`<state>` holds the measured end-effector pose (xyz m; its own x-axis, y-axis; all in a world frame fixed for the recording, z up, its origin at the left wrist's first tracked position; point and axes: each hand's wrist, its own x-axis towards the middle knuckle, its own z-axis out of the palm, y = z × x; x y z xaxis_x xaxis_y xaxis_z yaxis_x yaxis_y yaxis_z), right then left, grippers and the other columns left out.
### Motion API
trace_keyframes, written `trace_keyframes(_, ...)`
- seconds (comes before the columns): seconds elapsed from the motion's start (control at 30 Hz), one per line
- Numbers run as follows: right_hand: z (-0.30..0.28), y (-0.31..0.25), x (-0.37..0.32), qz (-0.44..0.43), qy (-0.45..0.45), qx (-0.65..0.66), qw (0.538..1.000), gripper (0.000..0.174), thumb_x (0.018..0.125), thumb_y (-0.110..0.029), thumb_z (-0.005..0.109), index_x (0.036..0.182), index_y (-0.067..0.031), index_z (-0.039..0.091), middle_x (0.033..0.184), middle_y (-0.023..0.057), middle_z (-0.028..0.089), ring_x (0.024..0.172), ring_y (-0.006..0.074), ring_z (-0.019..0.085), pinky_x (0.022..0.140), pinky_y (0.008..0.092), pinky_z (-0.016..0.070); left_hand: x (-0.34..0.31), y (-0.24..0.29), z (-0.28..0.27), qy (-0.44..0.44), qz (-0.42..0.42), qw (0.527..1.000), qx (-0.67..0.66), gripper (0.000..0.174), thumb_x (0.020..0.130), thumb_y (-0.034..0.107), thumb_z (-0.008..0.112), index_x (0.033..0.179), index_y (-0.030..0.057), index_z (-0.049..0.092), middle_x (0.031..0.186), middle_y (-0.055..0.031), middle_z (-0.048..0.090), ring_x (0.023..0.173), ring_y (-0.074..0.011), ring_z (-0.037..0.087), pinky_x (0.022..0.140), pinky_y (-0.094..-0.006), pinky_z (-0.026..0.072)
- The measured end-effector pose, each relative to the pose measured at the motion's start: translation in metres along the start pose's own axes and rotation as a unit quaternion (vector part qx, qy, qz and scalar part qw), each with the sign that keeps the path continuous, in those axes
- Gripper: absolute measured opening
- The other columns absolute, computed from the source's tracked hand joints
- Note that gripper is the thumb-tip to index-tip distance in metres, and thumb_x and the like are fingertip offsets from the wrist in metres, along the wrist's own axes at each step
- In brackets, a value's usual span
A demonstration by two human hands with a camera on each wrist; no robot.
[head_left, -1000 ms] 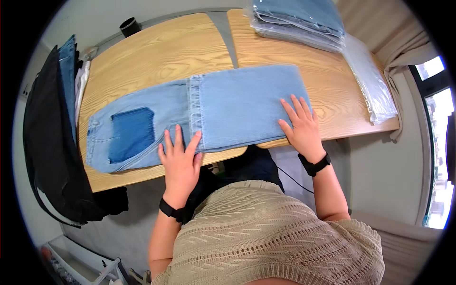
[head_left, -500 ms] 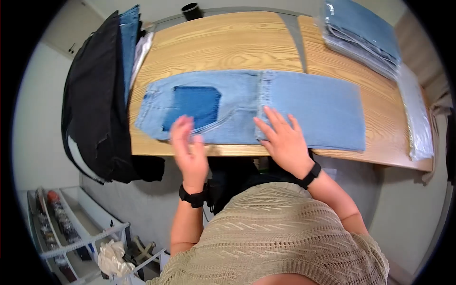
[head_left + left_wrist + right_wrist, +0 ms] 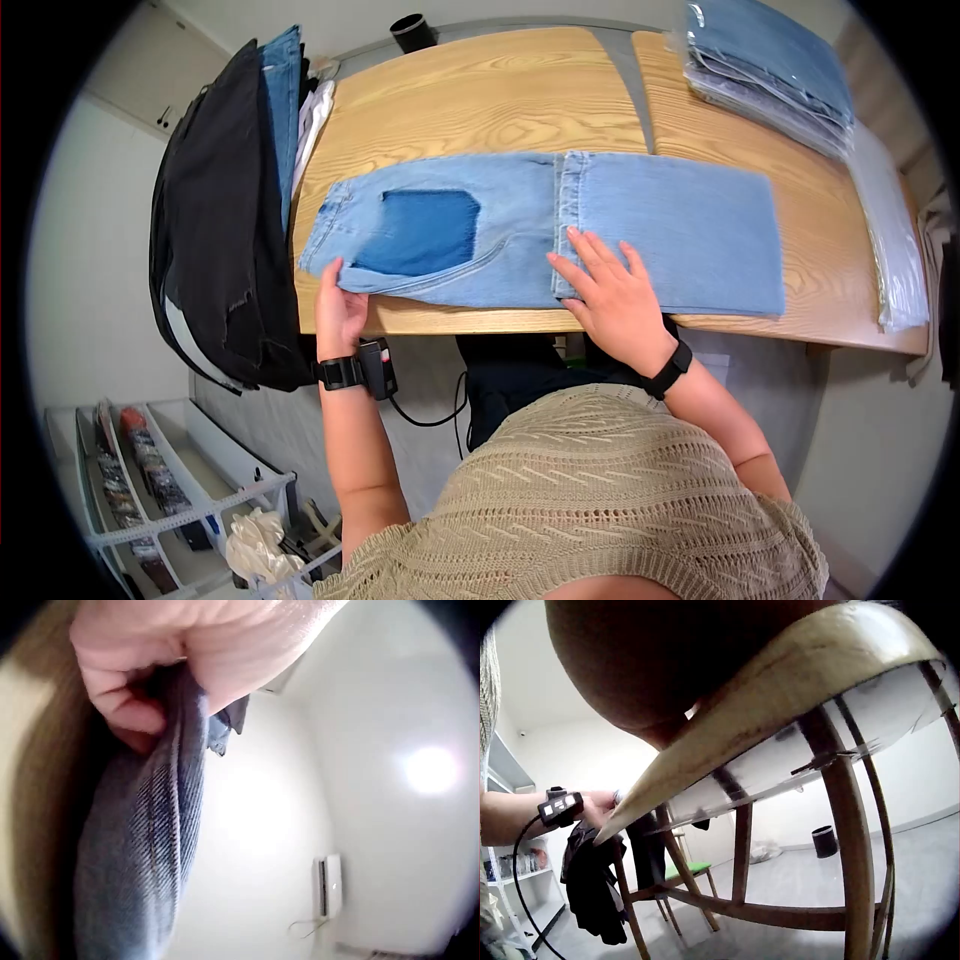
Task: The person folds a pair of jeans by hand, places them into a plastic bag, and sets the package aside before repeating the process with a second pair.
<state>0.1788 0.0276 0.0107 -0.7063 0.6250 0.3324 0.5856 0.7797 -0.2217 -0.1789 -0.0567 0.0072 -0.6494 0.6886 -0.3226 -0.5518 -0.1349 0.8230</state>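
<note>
Light blue jeans (image 3: 520, 235), folded, lie across the wooden table (image 3: 470, 100), with a darker blue pocket patch (image 3: 418, 232) near the waist end on the left. My left hand (image 3: 338, 300) grips the near left corner of the jeans (image 3: 142, 855) at the table's front edge, fingers curled round the denim. My right hand (image 3: 608, 292) lies flat with spread fingers on the middle of the jeans, at the fold line.
A stack of bagged folded jeans (image 3: 765, 75) sits at the table's far right, with clear plastic bags (image 3: 895, 240) beside it. Dark garments (image 3: 215, 210) hang off the left end. A black cup (image 3: 410, 32) stands at the back. Wire shelving (image 3: 150, 490) is on the floor left.
My left hand has moved left from the jeans' middle to the waist corner and taken hold of it. My right hand has shifted from the right end to the fold line.
</note>
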Motion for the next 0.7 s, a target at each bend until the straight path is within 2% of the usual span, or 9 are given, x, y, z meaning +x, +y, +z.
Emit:
trace_keyframes(0.1,0.001,0.001,-0.001,0.002,0.008,0.005,1.000,0.054,0.081,-0.025,0.066,0.132,-0.0192,0.048,0.144,0.0092,0.039,0.131,0.0224,0.039,0.103,0.0493,0.0307,0.023,0.012,-0.002,-0.103,0.003,0.993,-0.060,0.028,0.090,0.017,0.050,0.114,0.0029,0.054,0.108,-0.0061,0.063,0.095,-0.0170,0.062,0.079,-0.0292,0.0534)
trace_keyframes(0.13,0.001,0.001,-0.002,-0.002,0.009,0.008,1.000,0.053,0.081,-0.025,0.066,0.131,-0.0189,0.048,0.144,0.0095,0.039,0.131,0.0225,0.039,0.104,0.0490,0.0307,0.020,0.025,0.010,-0.234,-0.037,0.965,-0.117,0.029,0.090,0.018,0.046,0.114,0.0032,0.054,0.111,-0.0065,0.063,0.095,-0.0178,0.063,0.075,-0.0284,0.0547)
trace_keyframes(0.2,0.003,0.001,-0.004,0.003,0.018,0.006,1.000,0.052,0.082,-0.025,0.065,0.130,-0.0184,0.049,0.144,0.0096,0.039,0.131,0.0228,0.039,0.104,0.0489,0.0306,-0.039,0.040,0.105,-0.102,0.076,0.990,-0.064,0.032,0.092,0.018,0.043,0.116,0.0000,0.053,0.113,-0.0104,0.062,0.103,-0.0208,0.060,0.088,-0.0353,0.0496)
trace_keyframes(0.37,0.009,0.008,-0.009,-0.013,0.055,0.019,0.998,0.045,0.083,-0.029,0.062,0.125,-0.0139,0.053,0.143,0.0115,0.040,0.131,0.0240,0.038,0.104,0.0489,0.0299,-0.095,0.019,0.239,-0.243,0.120,0.962,0.044,0.028,0.093,0.015,0.049,0.115,-0.0023,0.053,0.109,-0.0099,0.062,0.099,-0.0200,0.060,0.087,-0.0344,0.0465)
trace_keyframes(0.4,0.012,0.008,-0.009,-0.012,0.053,0.006,0.998,0.043,0.083,-0.030,0.060,0.123,-0.0123,0.053,0.143,0.0120,0.039,0.132,0.0242,0.037,0.105,0.0482,0.0287,-0.099,-0.002,0.251,-0.326,0.275,0.855,0.294,0.031,0.093,0.016,0.052,0.117,-0.0033,0.052,0.107,-0.0096,0.062,0.099,-0.0192,0.059,0.085,-0.0331,0.0467)
trace_keyframes(0.43,0.013,0.010,-0.010,-0.020,0.076,0.007,0.997,0.035,0.084,-0.027,0.058,0.115,-0.0122,0.058,0.131,0.0117,0.051,0.123,0.0249,0.047,0.100,0.0496,0.0337,-0.105,-0.024,0.263,-0.374,0.410,0.658,0.509,0.034,0.092,0.016,0.055,0.119,-0.0042,0.050,0.105,-0.0094,0.063,0.098,-0.0184,0.059,0.084,-0.0318,0.0469)
trace_keyframes(0.5,-0.016,0.005,-0.011,0.051,-0.246,0.031,0.967,0.026,0.085,-0.026,0.055,0.106,-0.0110,0.062,0.110,0.0108,0.062,0.107,0.0265,0.057,0.091,0.0482,0.0404,-0.152,-0.054,0.304,-0.565,0.080,0.727,0.381,0.046,0.094,0.019,0.057,0.133,0.0025,0.042,0.113,-0.0094,0.059,0.101,-0.0158,0.059,0.086,-0.0281,0.0456)
trace_keyframes(0.53,0.003,0.011,-0.021,-0.007,0.066,0.131,0.989,0.022,0.087,-0.025,0.054,0.099,-0.0101,0.064,0.096,0.0099,0.065,0.094,0.0300,0.061,0.083,0.0475,0.0435,-0.152,-0.063,0.302,-0.570,0.085,0.731,0.366,0.047,0.094,0.017,0.056,0.136,0.0023,0.039,0.117,-0.0110,0.057,0.105,-0.0166,0.057,0.089,-0.0287,0.0446)
trace_keyframes(0.7,0.023,0.010,-0.011,0.103,0.147,0.177,0.968,0.021,0.086,-0.025,0.056,0.102,-0.0128,0.063,0.105,0.0114,0.063,0.101,0.0319,0.057,0.085,0.0443,0.0428,-0.119,-0.070,0.263,-0.523,0.124,0.747,0.392,0.041,0.094,0.008,0.051,0.134,0.0030,0.043,0.127,-0.0118,0.054,0.116,-0.0188,0.050,0.099,-0.0323,0.0390)
